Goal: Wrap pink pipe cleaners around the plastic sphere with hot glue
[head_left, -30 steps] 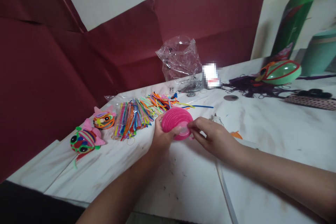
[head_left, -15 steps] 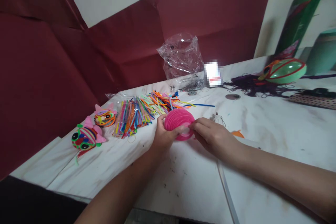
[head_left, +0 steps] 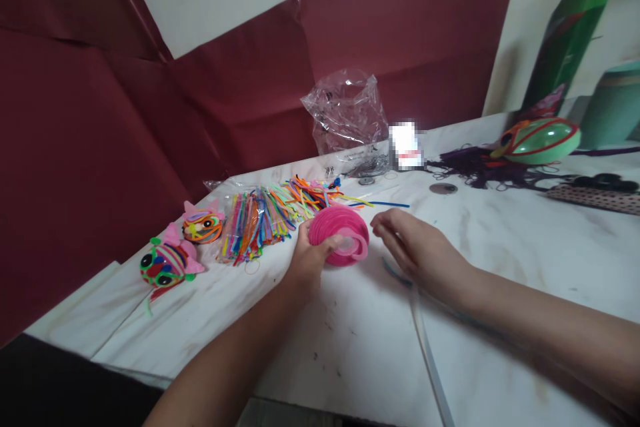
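Basically, left hand [head_left: 303,267] had its grip around the pink coiled ball [head_left: 333,223], above the counter [head_left: 365,360]; right hand [head_left: 423,250] was just apart, grip contents unclear. Steady side support with light pressure likely suited the coils best.

From here I see bare worktop [head_left: 370,353] at lower centre, crossed by a pale strip [head_left: 429,353], and more at right. Craft stems [head_left: 257,223] and decorated figures [head_left: 167,263] block the left; purple threads [head_left: 475,165] and a green balloon [head_left: 547,141] obstruct upper right.
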A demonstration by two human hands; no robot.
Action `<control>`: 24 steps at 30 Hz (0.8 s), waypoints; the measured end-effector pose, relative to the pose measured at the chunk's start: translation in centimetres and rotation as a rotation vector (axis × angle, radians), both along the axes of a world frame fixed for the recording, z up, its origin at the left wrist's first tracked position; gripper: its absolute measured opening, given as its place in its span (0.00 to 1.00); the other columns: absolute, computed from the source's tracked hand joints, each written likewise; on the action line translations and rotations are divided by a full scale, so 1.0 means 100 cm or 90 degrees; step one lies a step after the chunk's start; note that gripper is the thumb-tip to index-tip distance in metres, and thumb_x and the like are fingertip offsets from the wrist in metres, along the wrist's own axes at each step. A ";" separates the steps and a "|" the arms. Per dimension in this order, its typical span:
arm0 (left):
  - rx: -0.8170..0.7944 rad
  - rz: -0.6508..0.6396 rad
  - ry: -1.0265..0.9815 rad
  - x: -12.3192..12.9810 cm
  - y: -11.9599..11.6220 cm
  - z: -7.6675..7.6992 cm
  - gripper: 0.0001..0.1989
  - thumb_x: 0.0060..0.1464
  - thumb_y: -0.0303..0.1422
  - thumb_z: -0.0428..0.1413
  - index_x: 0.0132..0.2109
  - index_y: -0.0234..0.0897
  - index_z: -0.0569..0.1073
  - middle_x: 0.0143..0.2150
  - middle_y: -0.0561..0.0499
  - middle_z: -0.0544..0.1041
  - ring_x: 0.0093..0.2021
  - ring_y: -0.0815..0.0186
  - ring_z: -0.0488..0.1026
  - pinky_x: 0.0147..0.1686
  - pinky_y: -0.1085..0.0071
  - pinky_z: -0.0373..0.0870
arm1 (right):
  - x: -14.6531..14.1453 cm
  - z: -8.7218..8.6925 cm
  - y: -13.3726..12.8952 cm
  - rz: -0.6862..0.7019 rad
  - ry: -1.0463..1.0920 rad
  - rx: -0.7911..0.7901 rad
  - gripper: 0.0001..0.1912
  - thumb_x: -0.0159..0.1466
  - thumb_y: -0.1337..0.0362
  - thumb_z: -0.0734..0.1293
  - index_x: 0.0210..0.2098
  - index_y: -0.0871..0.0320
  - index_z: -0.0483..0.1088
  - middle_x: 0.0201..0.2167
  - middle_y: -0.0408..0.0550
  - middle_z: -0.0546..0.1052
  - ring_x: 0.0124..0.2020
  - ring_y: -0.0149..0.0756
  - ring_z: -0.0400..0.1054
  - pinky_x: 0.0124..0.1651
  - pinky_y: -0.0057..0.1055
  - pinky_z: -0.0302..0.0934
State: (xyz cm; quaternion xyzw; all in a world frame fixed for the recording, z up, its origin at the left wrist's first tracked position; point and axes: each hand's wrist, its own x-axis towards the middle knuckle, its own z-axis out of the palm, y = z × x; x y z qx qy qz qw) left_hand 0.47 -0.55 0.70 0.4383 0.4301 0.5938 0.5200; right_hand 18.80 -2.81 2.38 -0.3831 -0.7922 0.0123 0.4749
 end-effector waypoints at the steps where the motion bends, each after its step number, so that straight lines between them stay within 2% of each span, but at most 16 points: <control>1: 0.000 -0.005 -0.029 -0.001 0.001 0.000 0.35 0.37 0.31 0.65 0.54 0.40 0.64 0.42 0.48 0.76 0.41 0.62 0.75 0.45 0.63 0.70 | 0.002 0.005 0.000 -0.018 0.035 -0.032 0.08 0.66 0.65 0.55 0.33 0.54 0.63 0.26 0.46 0.74 0.27 0.35 0.69 0.29 0.30 0.63; 6: -0.005 -0.041 -0.149 -0.010 0.008 0.001 0.30 0.42 0.34 0.64 0.53 0.41 0.66 0.45 0.48 0.77 0.44 0.61 0.75 0.48 0.61 0.70 | 0.016 0.022 0.005 -0.070 0.146 -0.153 0.09 0.64 0.60 0.57 0.30 0.54 0.64 0.22 0.43 0.72 0.23 0.34 0.68 0.27 0.29 0.61; 12: -0.042 -0.044 -0.190 -0.017 0.010 0.001 0.30 0.43 0.34 0.63 0.54 0.43 0.65 0.51 0.44 0.74 0.48 0.56 0.73 0.45 0.51 0.72 | 0.023 0.032 0.007 -0.056 0.229 -0.272 0.12 0.59 0.55 0.62 0.26 0.56 0.66 0.20 0.44 0.71 0.23 0.34 0.66 0.28 0.31 0.60; 18: -0.049 -0.037 -0.192 -0.018 0.013 -0.002 0.30 0.43 0.33 0.63 0.55 0.43 0.65 0.53 0.42 0.72 0.49 0.55 0.72 0.45 0.52 0.73 | 0.038 0.031 0.020 -0.113 0.214 -0.288 0.15 0.62 0.57 0.58 0.21 0.54 0.60 0.19 0.41 0.66 0.23 0.32 0.61 0.29 0.31 0.55; 24: -0.047 -0.021 -0.146 -0.019 0.017 -0.007 0.29 0.43 0.33 0.64 0.53 0.40 0.66 0.47 0.46 0.76 0.43 0.60 0.75 0.42 0.60 0.74 | 0.077 0.026 0.024 -0.188 0.191 -0.298 0.19 0.62 0.52 0.57 0.19 0.54 0.57 0.17 0.40 0.62 0.21 0.31 0.54 0.25 0.29 0.49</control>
